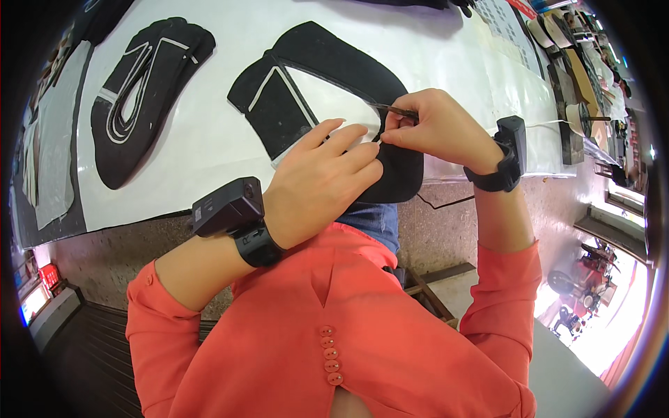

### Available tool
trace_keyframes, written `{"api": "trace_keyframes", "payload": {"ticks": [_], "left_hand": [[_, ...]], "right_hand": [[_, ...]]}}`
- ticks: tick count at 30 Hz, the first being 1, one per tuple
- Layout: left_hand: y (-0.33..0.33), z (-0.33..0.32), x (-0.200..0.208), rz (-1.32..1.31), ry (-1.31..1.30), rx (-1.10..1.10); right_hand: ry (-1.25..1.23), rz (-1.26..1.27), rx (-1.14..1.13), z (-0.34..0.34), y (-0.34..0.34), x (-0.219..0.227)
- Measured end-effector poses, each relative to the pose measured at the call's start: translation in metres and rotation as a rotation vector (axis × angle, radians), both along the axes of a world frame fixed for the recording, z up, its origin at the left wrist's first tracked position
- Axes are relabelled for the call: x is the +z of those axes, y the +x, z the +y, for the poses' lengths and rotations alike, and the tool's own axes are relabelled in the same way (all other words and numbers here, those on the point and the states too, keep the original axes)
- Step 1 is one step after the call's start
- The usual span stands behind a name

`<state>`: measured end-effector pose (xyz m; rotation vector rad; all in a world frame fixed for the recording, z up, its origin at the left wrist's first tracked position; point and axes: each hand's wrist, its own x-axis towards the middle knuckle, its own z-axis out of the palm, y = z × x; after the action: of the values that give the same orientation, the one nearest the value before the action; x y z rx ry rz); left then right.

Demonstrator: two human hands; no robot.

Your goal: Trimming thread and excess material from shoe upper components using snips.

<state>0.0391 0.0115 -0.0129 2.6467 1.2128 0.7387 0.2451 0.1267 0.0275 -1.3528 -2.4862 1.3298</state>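
A black shoe-upper-shaped piece (327, 52) with white strips along its edges lies flat on the white-covered table, before me. My left hand (324, 177) rests on its near part, palm down, fingers stretched out and slightly apart; the thumb is hidden. At the piece's right side my right hand (439, 125) is closed around a thin dark pointed tool (401, 111), whose kind I cannot make out. The tool's tip points left over the white area of the piece. Right thumb and forefinger pinch near a white strip end, close to the left fingertips.
Left on the table lies a stack of similar black pieces (115, 150) with looped white strips. A white tape roll (577, 120) stands on the right edge, its strand running toward my right wrist. A black cord (446, 205) hangs under the table's front edge.
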Motion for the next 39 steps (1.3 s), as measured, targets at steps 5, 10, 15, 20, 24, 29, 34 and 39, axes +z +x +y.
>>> {"api": "trace_keyframes", "payload": {"ticks": [5,10,15,20,24,29,34,39], "left_hand": [[0.003,-0.002,-0.002,-0.008,0.007,0.033],[0.008,0.001,-0.001,-0.023,-0.009,0.035],[0.011,-0.001,0.001,0.000,-0.004,0.064],[0.010,-0.002,0.001,-0.013,-0.042,0.061],[0.000,-0.025,-0.001,0.011,-0.021,0.056],[-0.025,-0.043,-0.002,-0.006,-0.073,0.081],[-0.041,-0.025,-0.001,0.018,-0.050,0.174],[-0.020,-0.019,-0.007,-0.136,-0.032,-0.062]], "right_hand": [[-0.013,-0.021,0.076,0.009,-0.001,0.003],[-0.027,-0.014,0.080,0.015,0.000,0.000],[0.021,-0.010,0.147,0.022,-0.002,0.003],[0.104,0.000,0.148,0.023,-0.003,0.001],[0.093,-0.030,0.096,0.018,-0.004,0.004],[0.201,-0.043,0.059,-0.002,-0.006,0.004],[0.085,-0.069,-0.097,-0.039,-0.019,-0.001],[0.040,0.015,-0.183,-0.044,-0.018,-0.004]]}}
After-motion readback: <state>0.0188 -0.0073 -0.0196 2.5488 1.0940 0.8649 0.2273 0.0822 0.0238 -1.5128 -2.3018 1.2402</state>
